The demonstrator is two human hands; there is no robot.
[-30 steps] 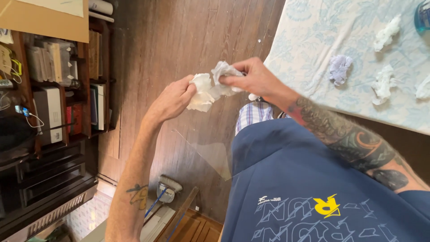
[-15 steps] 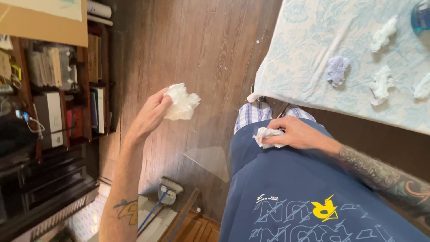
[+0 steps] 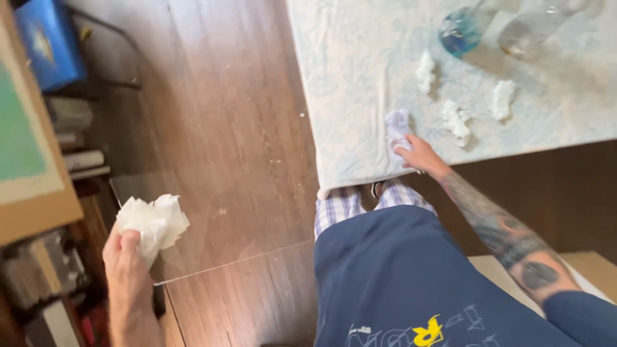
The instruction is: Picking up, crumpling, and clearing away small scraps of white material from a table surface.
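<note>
The right hand [image 3: 416, 154] now reaches out to the desk [image 3: 347, 115] and presses its fingertips on a crumpled, faintly lilac tissue [image 3: 397, 123] near the desk's front edge. Half a second ago that hand lay back against the blue shirt [image 3: 411, 276] with a small white scrap in it; that scrap is no longer to be seen, and I cannot tell whether the fingers close around the lilac tissue or only rest on it. The tattooed forearm stretches from the lower right up to the desk.

The left hand [image 3: 128, 257] is lower and further to the left than before, down near the shelves [image 3: 71, 135]. It stays clenched around a big white wad [image 3: 154, 222] of crumpled paper, which sticks out above the thumb and fingers, over the wood floor [image 3: 212, 115] and a clear floor mat [image 3: 218, 225].

Beyond the right hand three more white scraps lie on the pale patterned cloth: one [image 3: 425, 69] just past the lilac tissue, one [image 3: 456, 120] right beside the hand, one [image 3: 502, 98] further right. Past them, at the far edge, stand a blue glass [image 3: 459, 29] and a clear one [image 3: 524, 32].

Judging from this, the gathering goes piece by piece: the wad in the left hand is the collected pile, the lilac tissue is the piece now in hand, and three remain on the desk.
</note>
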